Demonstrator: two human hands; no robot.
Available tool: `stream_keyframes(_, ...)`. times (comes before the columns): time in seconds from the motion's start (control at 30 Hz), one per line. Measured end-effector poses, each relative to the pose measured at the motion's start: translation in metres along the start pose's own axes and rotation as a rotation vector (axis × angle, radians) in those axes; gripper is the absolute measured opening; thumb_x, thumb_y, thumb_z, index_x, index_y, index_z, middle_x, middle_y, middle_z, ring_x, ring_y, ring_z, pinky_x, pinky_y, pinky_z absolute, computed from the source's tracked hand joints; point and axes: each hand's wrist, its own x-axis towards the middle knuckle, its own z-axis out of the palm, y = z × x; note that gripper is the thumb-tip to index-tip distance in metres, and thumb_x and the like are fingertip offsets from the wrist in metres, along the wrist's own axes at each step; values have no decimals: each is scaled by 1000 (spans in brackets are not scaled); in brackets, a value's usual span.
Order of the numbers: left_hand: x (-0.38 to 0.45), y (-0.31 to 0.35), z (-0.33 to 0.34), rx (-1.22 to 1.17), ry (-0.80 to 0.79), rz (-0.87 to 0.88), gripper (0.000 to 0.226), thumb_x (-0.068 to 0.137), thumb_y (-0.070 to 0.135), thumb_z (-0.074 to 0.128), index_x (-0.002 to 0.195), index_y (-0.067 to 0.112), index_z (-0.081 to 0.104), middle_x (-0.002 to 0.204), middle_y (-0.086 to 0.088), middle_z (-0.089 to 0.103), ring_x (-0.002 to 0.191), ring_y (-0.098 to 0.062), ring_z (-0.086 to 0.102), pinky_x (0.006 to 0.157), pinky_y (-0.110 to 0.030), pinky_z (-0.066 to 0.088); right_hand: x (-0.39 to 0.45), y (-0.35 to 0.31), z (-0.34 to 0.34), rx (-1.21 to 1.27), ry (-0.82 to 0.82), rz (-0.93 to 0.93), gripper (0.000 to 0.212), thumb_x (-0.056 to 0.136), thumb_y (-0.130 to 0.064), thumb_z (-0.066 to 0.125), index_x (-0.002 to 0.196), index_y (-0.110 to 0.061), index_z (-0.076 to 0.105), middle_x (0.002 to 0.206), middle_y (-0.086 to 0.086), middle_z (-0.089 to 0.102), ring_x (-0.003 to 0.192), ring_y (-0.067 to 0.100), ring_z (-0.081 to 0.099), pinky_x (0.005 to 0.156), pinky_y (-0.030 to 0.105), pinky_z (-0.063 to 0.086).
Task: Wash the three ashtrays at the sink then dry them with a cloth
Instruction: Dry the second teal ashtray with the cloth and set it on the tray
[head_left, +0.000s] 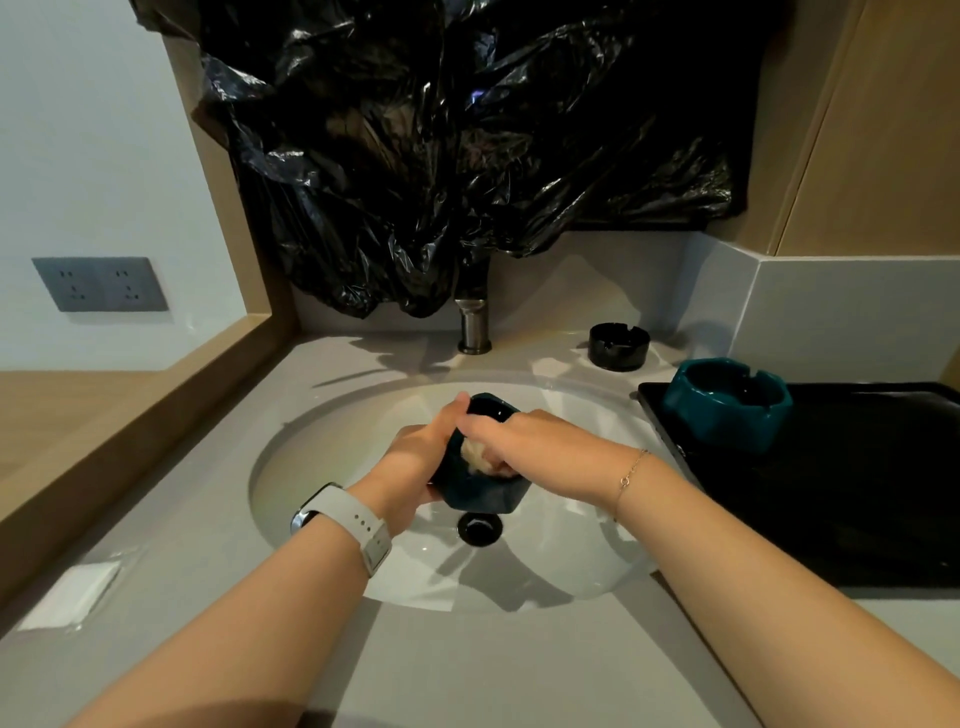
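Over the white sink basin (332, 525) my left hand (415, 462) grips a dark teal ashtray (485, 496) by its left side, tilted toward me. My right hand (524, 447) reaches into its bowl and its fingers hold a pale, light-coloured scrubbing wad (475, 457) against the inside. A second teal ashtray (727, 402) stands upright on a black tray (841, 499) right of the basin. A black ashtray (618, 345) sits on the counter behind, near the back wall.
The dark metal faucet (474, 327) rises behind the basin, its top hidden by a black plastic bag (441, 156) covering the wall. The black drain (480, 527) lies under the held ashtray. A small white block (78, 590) lies on the wet counter at left.
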Motion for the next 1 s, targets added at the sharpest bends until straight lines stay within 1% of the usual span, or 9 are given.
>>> stream_keyframes(0.1,-1,2,1,8,-12,26,57,89,63,56,112,11,63,105,-14,71,98,-29,69,94,-44,56,-10,3,7,-193,39,-90,62,98,-59,12,86,-27,64,91,9,62,84,23,56,83,36,46)
stream_keyframes(0.23,-2,-1,1,22,-66,19,54,89,62,56,113,13,66,106,-11,73,98,-27,70,93,-41,56,2,13,19,-51,-32,-118,59,95,-65,16,127,-30,50,121,-4,59,109,16,54,100,37,43)
stream_keyframes(0.37,1,0,-7,-4,-46,-10,60,85,63,61,117,12,63,108,-14,72,99,-30,69,96,-43,54,5,19,21,260,-87,-3,52,81,-73,39,103,-32,62,107,-6,65,103,11,59,100,34,44)
stream_keyframes(0.5,3,-1,-10,13,-51,20,62,85,66,59,118,13,64,109,-13,73,100,-29,70,95,-43,56,-3,9,11,-28,93,-113,53,97,-60,25,61,-24,41,73,4,49,69,19,47,70,34,41)
stream_keyframes(0.57,3,-1,-8,4,-48,43,58,86,64,58,115,14,65,108,-12,73,100,-27,70,94,-43,56,-4,6,16,-288,166,-171,48,100,-53,17,70,-34,49,84,7,57,77,23,53,74,38,47)
stream_keyframes(0.67,4,1,-8,-28,-56,77,53,87,61,60,114,16,67,109,-10,73,103,-27,69,97,-45,54,4,10,29,-310,255,-169,58,98,-59,12,109,-28,61,102,2,64,94,20,57,84,38,49)
stream_keyframes(0.8,3,2,-10,-29,-51,74,55,86,61,61,114,15,68,108,-10,74,103,-28,69,99,-45,52,11,9,34,-5,78,-119,51,95,-63,22,88,-31,60,92,-5,62,94,16,57,91,38,46)
stream_keyframes(0.9,4,2,-11,-32,-42,60,58,84,63,62,116,15,67,109,-11,73,103,-29,68,100,-45,51,12,12,33,225,14,-67,45,87,-71,34,93,-38,64,110,-8,64,108,14,56,100,35,43)
stream_keyframes(1.0,7,2,-12,-73,22,47,58,81,63,66,112,14,67,105,-13,73,100,-30,69,97,-46,53,11,15,29,136,64,-104,40,90,-57,48,74,-24,63,84,-3,65,80,12,59,79,31,48)
